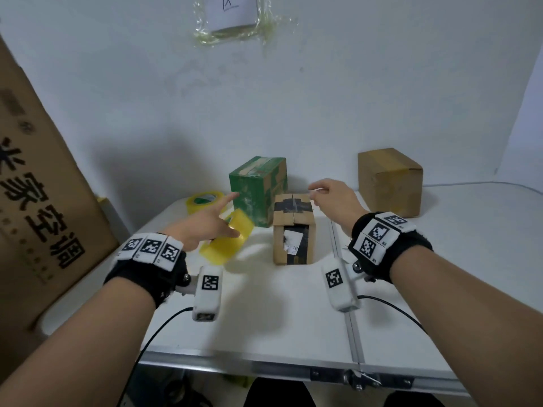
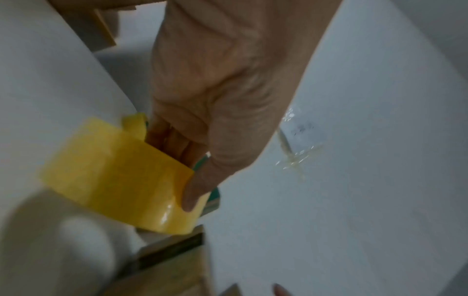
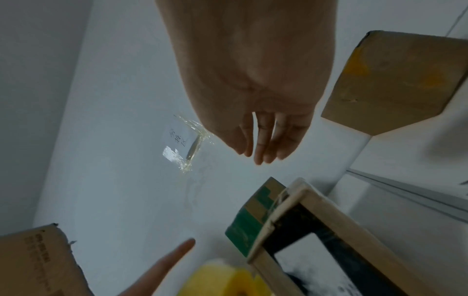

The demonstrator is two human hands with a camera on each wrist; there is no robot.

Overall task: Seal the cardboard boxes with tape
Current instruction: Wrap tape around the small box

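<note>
Our left hand (image 1: 202,223) holds a yellow tape roll (image 1: 227,240) just above the white desk (image 1: 293,312), thumb curled over the outer face and fingers tucked inside the core, as the left wrist view shows, while the index finger points straight out toward the green box (image 1: 257,190). Our right hand (image 1: 332,198) hovers over the far edge of the small brown box (image 1: 293,230), fingers loosely extended and holding nothing. That box stands just in front of the green one; black tape crosses its top, and a white label on its front is too blurred to read. A second tape roll (image 1: 204,201) lies behind our left hand. A plain brown box (image 1: 389,180) sits well apart at the far right. A big carton (image 1: 44,201) leans at the left, printed with large black Chinese characters ending in 空调. A plastic-covered paper (image 1: 235,16) with handwriting we cannot make out hangs on the wall.
</note>
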